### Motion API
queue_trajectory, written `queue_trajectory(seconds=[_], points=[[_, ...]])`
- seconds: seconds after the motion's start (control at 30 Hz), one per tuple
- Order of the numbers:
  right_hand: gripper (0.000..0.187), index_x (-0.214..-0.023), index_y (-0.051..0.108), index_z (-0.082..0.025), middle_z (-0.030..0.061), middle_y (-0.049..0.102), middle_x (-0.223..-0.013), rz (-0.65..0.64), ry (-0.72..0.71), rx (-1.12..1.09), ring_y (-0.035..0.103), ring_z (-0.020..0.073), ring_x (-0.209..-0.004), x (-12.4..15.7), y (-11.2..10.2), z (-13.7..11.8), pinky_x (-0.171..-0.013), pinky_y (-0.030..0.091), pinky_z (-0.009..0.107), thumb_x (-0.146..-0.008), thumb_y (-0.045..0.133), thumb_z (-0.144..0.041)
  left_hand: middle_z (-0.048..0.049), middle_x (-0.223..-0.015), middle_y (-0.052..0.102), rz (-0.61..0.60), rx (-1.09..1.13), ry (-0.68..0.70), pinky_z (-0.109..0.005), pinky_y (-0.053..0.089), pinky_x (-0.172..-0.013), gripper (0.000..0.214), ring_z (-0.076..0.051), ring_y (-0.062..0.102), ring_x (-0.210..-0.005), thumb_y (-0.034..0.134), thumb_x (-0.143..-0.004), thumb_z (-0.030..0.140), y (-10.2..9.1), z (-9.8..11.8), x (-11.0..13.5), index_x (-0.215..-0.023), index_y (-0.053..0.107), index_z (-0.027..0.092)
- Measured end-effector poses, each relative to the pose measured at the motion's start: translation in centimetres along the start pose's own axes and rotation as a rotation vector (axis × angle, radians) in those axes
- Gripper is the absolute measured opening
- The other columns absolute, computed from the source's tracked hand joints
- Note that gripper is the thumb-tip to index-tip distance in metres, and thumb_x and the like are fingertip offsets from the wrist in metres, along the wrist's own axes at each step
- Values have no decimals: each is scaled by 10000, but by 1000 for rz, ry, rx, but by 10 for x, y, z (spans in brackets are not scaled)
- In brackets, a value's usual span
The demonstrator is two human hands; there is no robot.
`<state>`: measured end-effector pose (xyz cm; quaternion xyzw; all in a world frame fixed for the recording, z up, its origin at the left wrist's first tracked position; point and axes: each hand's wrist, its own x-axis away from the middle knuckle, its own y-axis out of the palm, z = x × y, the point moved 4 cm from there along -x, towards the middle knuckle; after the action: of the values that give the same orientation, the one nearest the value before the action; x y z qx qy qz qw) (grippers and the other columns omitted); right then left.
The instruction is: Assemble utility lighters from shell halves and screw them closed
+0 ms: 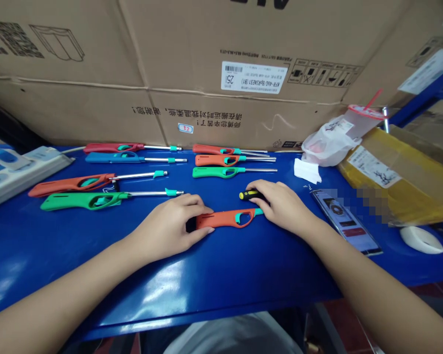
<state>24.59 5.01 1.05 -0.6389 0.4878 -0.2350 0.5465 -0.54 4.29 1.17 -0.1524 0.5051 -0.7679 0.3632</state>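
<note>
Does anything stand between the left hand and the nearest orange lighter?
Nothing visible: the left hand grips the orange lighter by its end. The right hand, holding a black-and-yellow tool, is at the lighter's other end.

From afar I see orange gas lighters [221,220] with turquoise triggers [238,218], a red lighter [112,147], a blue lighter [112,157], two green lighters [72,200] and silver barrels [147,193] over a plain blue tabletop [243,270]. I read the tool handle [248,195] as black with a yellow end, the power strip [25,172] and computer mouse [423,240] as white, the cup lid [367,112] as red, and the cardboard box [192,54] as brown with black print [219,124] and a checkered QR code [16,38].
</note>
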Motion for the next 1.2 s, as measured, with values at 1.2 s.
queue_trajectory(seconds=[1.2], points=[[207,-1022,521,-282,43,629,-905,688,472,-378,619,245,-778,21,-80,82,-691,492,388,-931,595,-452,-86,-1159,702,106,56,54,-393,546,-926,387,-243,661,-1031,621,-949,366,13,2,-3,-1296,689,209]])
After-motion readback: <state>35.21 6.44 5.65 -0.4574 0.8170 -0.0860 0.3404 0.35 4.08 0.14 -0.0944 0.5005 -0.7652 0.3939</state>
